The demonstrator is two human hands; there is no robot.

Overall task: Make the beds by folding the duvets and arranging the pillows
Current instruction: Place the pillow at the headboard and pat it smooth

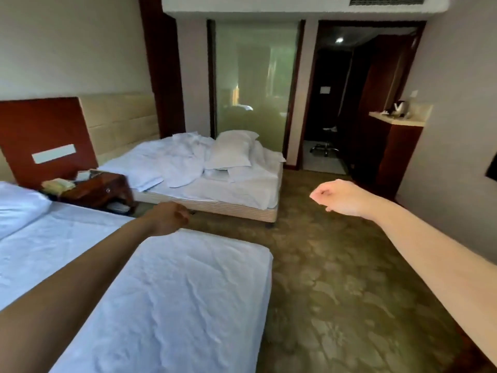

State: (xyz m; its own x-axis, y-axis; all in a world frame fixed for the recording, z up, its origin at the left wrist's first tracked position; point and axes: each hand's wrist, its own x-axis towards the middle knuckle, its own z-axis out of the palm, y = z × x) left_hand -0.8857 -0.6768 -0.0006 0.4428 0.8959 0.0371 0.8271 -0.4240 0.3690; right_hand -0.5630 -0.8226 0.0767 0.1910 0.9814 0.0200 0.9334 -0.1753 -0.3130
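The fingers (183, 214) of the left hand (170, 218) are curled in on the palm and hold nothing; the right hand (341, 197) is likewise balled loosely, thumb tucked at the front, with nothing in it. Both bare arms reach straight forward at about the same height. The left hand hangs over the far end of the folded duvet (193, 297), and the right hand is out over the carpet (349, 286), well apart from any bedding. The folded duvet lies as a flat white block at the foot of the near bed (53, 243), its long axis running across the mattress from the far edge toward the camera, where the frame cuts it off. A pillow (16, 205) sits at that bed's head end, to the left. Beyond a dark wooden nightstand (99, 189), whose tabletop carries a pale telephone (57, 184), stands the far bed (228, 200), its head to the left wall. On it a crumpled duvet (172, 162) is heaped, and a second pillow (231, 152) leans tilted on the heap, long axis pointing away toward the frosted glass wall (255, 76). No writing is legible anywhere.
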